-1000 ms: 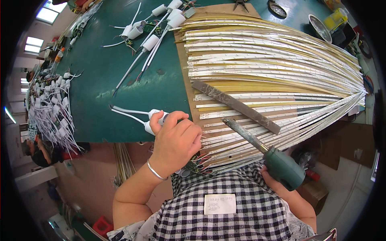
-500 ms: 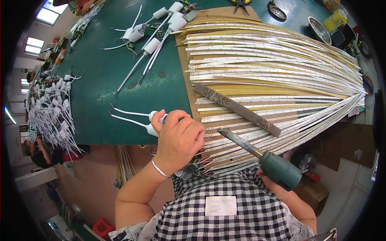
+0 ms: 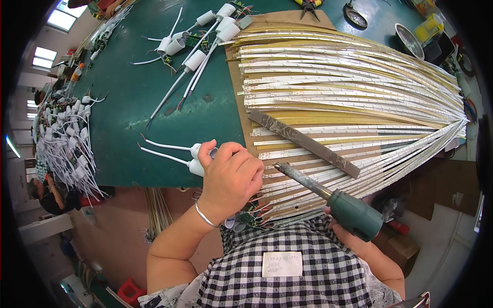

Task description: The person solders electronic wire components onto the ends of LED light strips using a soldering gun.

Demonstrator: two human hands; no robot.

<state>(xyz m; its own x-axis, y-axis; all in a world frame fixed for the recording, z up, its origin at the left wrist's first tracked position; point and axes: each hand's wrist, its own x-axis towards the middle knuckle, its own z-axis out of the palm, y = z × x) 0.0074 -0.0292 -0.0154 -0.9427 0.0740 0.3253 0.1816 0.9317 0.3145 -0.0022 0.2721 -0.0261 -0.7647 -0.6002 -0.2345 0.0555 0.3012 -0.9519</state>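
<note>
Two hands work at the near edge of the counter (image 3: 154,118), which is covered with a green mat. The left hand (image 3: 231,177) is closed over the ends of the LED strips (image 3: 349,97) and presses them down, its fingers curled around a white connector (image 3: 197,159) with two thin white leads running toward the left edge. The right hand (image 3: 354,236) grips the green handle of a soldering iron (image 3: 328,197); most of this hand is hidden under the handle.

Compared with one second ago, the iron has turned and moved toward the left hand: its dark tip now lies over the strip ends just beside the left fingers, where before it pointed more toward the metal bar (image 3: 303,142). The left hand has hardly shifted. I judge from this that a joint at the strip ends is about to be heated, and the fingers are very near the hot tip.

The strips lie in a fan on a brown board (image 3: 236,77), from the near edge toward the right far corner, with the bar across them. More connectors (image 3: 200,41) rest toward the far edge, and a heap of white cables (image 3: 61,138) lies at the left edge.
</note>
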